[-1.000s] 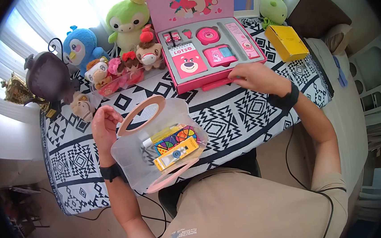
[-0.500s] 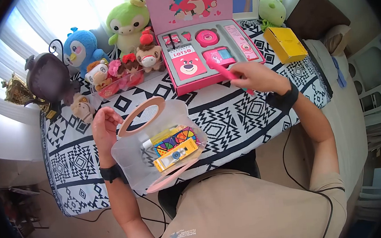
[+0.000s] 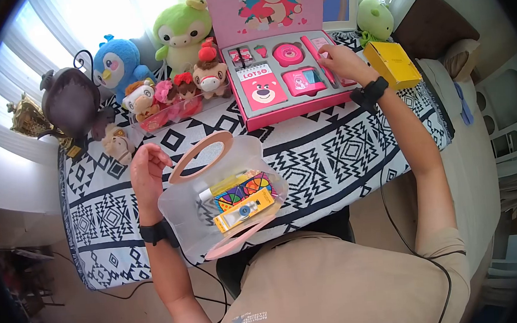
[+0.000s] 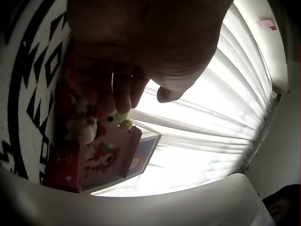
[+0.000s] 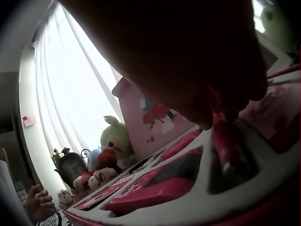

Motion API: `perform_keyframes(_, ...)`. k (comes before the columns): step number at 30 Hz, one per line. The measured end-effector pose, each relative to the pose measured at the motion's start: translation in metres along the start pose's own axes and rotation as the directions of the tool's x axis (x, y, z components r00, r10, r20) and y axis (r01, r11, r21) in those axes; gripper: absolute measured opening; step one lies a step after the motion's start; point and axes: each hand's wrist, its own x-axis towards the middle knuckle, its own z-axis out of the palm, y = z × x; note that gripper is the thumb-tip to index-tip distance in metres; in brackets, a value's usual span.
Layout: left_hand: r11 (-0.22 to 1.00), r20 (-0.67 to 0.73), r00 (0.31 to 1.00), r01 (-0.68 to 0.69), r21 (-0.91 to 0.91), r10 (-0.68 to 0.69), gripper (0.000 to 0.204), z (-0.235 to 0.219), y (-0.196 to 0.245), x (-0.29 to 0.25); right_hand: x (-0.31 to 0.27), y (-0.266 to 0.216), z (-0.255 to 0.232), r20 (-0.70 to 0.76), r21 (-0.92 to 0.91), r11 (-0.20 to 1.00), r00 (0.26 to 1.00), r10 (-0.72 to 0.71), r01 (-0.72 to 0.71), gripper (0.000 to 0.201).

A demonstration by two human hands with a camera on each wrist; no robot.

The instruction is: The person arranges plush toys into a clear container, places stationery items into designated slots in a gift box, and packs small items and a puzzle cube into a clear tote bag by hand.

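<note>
In the head view my right hand [image 3: 348, 66] pinches a pink pen [image 3: 309, 47] over the right-hand slot of the open pink gift box [image 3: 285, 114]. The right wrist view has the fingers of that hand [image 5: 197, 70] round the pen [image 5: 229, 143], its lower end down in the grey tray's slot. My left hand [image 3: 148, 177], fingers loosely bent and empty, is beside the translucent bin [image 3: 183, 213] with pink handles; whether it touches the bin I cannot tell. The left hand [image 4: 141, 42] also hangs loosely in the left wrist view.
The bin holds a yellow boxed tube [image 3: 244, 211] and a colourful patterned item [image 3: 235, 195]. Plush toys, including a blue one [image 3: 120, 64] and a green one [image 3: 183, 37], line the back left. A yellow box [image 3: 393, 64] stands right of the gift box, on the patterned cloth.
My right hand has lifted the pink pen from the gift box's front edge and carried it back over the right slot. The left hand has stayed beside the bin; the view has shifted slightly.
</note>
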Motion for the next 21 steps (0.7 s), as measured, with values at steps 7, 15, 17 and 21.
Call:
perform_keyframes(7, 1.000, 0.009, 1.000, -0.004, 0.026, 0.003, 0.033, 0.004, 0.003, -0.002, -0.006, 0.000, -0.006, 0.129, -0.141, 0.989, 0.991, -0.025, 0.044, 0.041)
perform_keyframes(15, 0.998, -0.012, 0.999, -0.045, 0.046, 0.045, 0.033, 0.009, 0.001, -0.004, 0.017, 0.008, 0.021, -0.039, -0.136, 0.988, 0.996, -0.083, 0.077, 0.037)
perform_keyframes(17, 0.998, 0.002, 0.999, -0.048, 0.035, 0.048, 0.033, 0.008, 0.000, -0.004, 0.027, 0.013, 0.020, -0.014, -0.108, 0.988, 0.994, -0.111, 0.109, 0.035)
perform_keyframes(21, 0.997, 0.017, 0.998, -0.058, 0.048, 0.058, 0.034, 0.005, 0.000, -0.003, 0.031, 0.010, 0.014, 0.064, -0.055, 0.987, 0.987, -0.149, 0.153, 0.038)
